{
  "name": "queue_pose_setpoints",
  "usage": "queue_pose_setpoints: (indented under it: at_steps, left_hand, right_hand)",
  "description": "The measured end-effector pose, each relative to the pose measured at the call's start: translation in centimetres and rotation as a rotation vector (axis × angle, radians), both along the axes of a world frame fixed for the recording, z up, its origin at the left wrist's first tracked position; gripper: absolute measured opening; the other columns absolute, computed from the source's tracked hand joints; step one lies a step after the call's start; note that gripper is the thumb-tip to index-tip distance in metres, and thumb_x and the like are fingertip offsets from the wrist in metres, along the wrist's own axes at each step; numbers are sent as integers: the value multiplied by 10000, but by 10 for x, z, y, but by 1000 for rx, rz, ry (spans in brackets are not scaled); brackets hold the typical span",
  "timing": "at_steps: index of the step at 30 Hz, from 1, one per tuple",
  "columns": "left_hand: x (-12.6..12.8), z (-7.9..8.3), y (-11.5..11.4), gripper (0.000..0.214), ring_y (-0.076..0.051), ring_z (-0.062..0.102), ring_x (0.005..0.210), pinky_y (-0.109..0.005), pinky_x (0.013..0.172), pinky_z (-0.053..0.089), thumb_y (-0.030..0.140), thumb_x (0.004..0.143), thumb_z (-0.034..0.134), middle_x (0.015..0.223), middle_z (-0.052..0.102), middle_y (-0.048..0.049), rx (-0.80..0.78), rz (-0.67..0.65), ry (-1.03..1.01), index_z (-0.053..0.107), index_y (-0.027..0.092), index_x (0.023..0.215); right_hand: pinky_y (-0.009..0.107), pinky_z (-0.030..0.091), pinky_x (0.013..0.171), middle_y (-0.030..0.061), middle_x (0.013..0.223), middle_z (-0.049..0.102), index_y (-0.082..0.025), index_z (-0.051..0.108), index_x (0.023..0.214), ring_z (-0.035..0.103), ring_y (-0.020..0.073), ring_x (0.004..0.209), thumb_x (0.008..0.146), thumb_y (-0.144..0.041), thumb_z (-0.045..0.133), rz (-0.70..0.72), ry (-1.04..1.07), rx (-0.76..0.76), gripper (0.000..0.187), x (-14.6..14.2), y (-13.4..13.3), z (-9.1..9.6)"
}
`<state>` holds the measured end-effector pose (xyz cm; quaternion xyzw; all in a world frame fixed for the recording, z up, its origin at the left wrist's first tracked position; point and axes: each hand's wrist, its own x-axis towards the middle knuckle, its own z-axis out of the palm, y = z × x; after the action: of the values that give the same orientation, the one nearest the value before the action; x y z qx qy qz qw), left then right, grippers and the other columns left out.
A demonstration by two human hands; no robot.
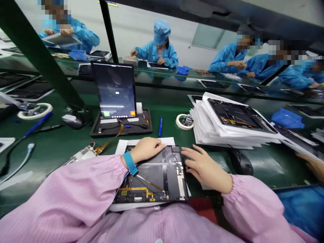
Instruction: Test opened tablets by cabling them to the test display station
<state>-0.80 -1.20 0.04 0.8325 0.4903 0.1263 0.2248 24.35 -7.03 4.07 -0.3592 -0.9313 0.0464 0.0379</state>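
An opened tablet (152, 172) lies in front of me with its inside facing up, showing a dark body, an orange flex cable and small boards along the right side. My left hand (145, 149), a blue band around its wrist, reaches across the tablet's upper part. Its fingers are bent and close together at the top edge, and the fingertips are partly hidden. Just beyond the right edge is my right hand (202, 165), fingers spread and pointing left; whether they touch the edge is unclear. White sheets (121, 145) show beneath the tablet.
A lit tablet screen (116, 91) stands in a black tray (121, 130) behind. Nearby are a blue pen (160, 126), a tape roll (184, 122), a stack of opened tablets and paper (217, 128), and a black mouse (241, 163). Co-workers in blue sit across the bench.
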Motion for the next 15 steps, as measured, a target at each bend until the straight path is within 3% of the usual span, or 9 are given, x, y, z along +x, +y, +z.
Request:
queue_pose_setpoints:
  at_steps: [2,4,7,9,11,13,15]
  left_hand:
    - [3,2,-2,436,-166,564,670,-264,600,360,494,903,382,707,638,-33,0,19,-42,613,180,709]
    - [3,10,-3,326,-184,579,768,-282,693,409,461,874,469,805,657,-41,86,32,-108,617,181,797]
    - [-14,31,6,243,-207,563,917,-324,849,414,401,873,500,937,658,-54,306,114,-183,610,187,912]
    - [-44,44,18,234,-207,559,939,-333,888,409,352,898,449,952,656,-56,409,294,-194,610,184,922]
    - [-84,51,31,223,-216,553,981,-337,915,405,269,886,431,1002,651,-75,477,562,-172,607,166,974]
    - [-126,48,42,287,-249,531,1047,-362,932,399,189,834,449,1081,629,-117,469,836,-94,589,134,1078]
    - [-160,38,52,341,-291,512,1073,-395,927,399,189,793,490,1111,610,-158,379,980,-8,591,110,1110]
  right_hand:
    - [528,307,1056,94,1328,492,-191,583,862,380,267,1296,801,-126,573,-12,-45,-84,90,8,15,10]
    - [467,380,1015,119,1379,439,-194,577,1033,393,264,1289,829,-218,583,-7,-75,-126,206,3,38,17]
    - [359,445,903,133,1230,561,-168,546,1158,545,229,1120,894,-162,471,-27,-165,63,274,-34,84,11]
    - [349,447,787,138,998,645,-122,562,1138,615,237,924,860,-40,405,-50,-225,229,330,-66,113,-1]
    - [335,418,677,131,838,654,-90,577,1111,623,240,761,804,7,422,-10,-247,299,357,-88,135,-13]
    - [311,385,623,99,761,650,-111,610,1014,608,216,669,781,-16,474,67,-237,324,286,-95,151,-19]
    - [298,362,593,65,692,633,-145,618,873,592,195,628,786,-68,500,109,-220,361,166,-87,158,-16]
